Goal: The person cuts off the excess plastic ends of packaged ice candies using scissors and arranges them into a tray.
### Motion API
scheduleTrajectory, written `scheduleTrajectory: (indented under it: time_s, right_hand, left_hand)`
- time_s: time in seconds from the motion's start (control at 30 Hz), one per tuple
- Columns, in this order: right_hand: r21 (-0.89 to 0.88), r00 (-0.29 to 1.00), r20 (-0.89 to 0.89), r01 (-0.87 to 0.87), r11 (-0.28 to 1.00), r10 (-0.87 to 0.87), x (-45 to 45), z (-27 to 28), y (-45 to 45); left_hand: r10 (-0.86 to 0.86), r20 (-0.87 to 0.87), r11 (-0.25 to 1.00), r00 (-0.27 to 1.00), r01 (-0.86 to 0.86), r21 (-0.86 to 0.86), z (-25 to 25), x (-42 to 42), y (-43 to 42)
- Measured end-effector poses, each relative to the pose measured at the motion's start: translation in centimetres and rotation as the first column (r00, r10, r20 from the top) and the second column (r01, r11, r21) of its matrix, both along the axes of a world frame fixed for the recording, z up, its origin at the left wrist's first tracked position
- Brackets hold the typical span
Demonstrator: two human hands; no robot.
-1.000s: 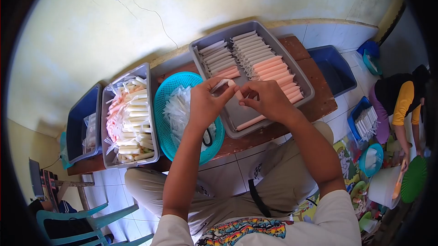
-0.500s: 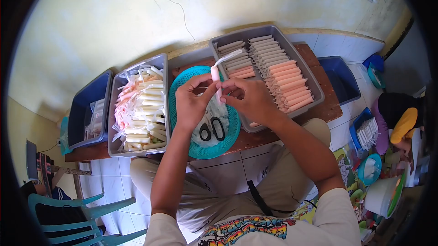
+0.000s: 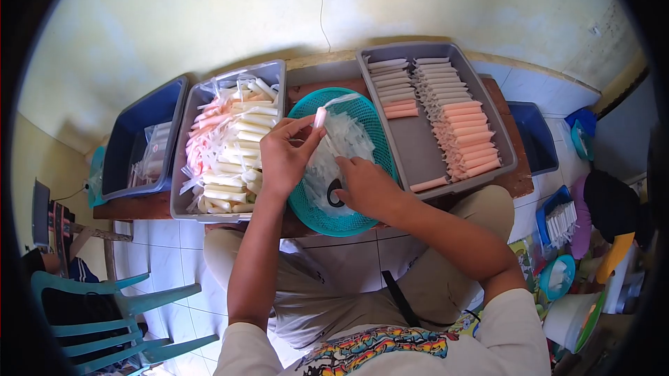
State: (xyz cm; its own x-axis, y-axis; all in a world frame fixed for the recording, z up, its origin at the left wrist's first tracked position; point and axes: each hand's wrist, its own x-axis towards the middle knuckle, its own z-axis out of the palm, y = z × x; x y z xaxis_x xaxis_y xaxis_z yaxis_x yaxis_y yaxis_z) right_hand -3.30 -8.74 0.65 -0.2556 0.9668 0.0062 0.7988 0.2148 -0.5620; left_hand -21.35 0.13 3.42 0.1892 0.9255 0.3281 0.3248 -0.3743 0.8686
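My left hand [image 3: 287,149] pinches a pink tube [image 3: 320,117] upright, its clear plastic end trailing to the right. Over the teal basket [image 3: 382,151], my right hand [image 3: 366,184] touches the black-handled scissors [image 3: 336,193]; its fingers partly cover them, so the grip is hard to make out. Clear plastic wrappers [image 3: 334,146] fill the basket. To the left stands a grey bin [image 3: 279,73] of loose pink and cream tubes [image 3: 240,146]. On the right, a grey tray [image 3: 425,142] holds rows of wrapped grey and pink tubes [image 3: 467,128].
A dark blue bin [image 3: 132,121] with packets is at the far left, another blue bin [image 3: 533,135] at the right. A green chair [image 3: 132,310] stands lower left. At the right edge a person [image 3: 606,198] sits among basins and tubs.
The view has turned left, so things appear farther right. My right hand has left the pink tube and come down to the scissors in the basket. My left hand keeps the tube.
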Motion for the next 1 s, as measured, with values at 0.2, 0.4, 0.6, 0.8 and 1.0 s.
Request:
scheduleTrajectory:
  time_s: [0.2, 0.4, 0.6, 0.8, 1.0]
  right_hand:
    - [-0.132, 0.996, 0.082, 0.038, 0.991, -0.028, -1.1, -1.3, 0.6]
    - [-0.069, 0.994, 0.086, 0.073, 0.995, -0.067, -1.8, -1.9, 0.4]
    - [-0.205, 0.989, 0.085, 0.136, 0.969, -0.121, -2.2, -1.7, 1.2]
    - [-0.107, 0.994, -0.01, 0.109, 0.988, -0.11, -0.1, -2.7, 1.2]
    - [0.029, 0.994, -0.113, -0.001, 1.0, 0.004, 2.3, 1.1, -0.1]
  left_hand:
    - [0.03, -0.071, 0.999, 0.997, -0.029, 0.02, -0.6, -0.2, 0.2]
    - [-0.01, -0.109, 1.0, 0.994, 0.011, 0.005, -1.2, -0.1, 0.2]
    - [0.007, -0.1, 0.998, 0.995, 0.0, 0.063, -1.3, 0.1, 0.0]
    - [0.017, -0.004, 0.989, 1.0, -0.017, 0.15, -0.5, -0.5, 0.3]
    - [0.076, 0.052, 0.98, 0.996, -0.084, 0.178, 1.0, -2.2, 0.5]
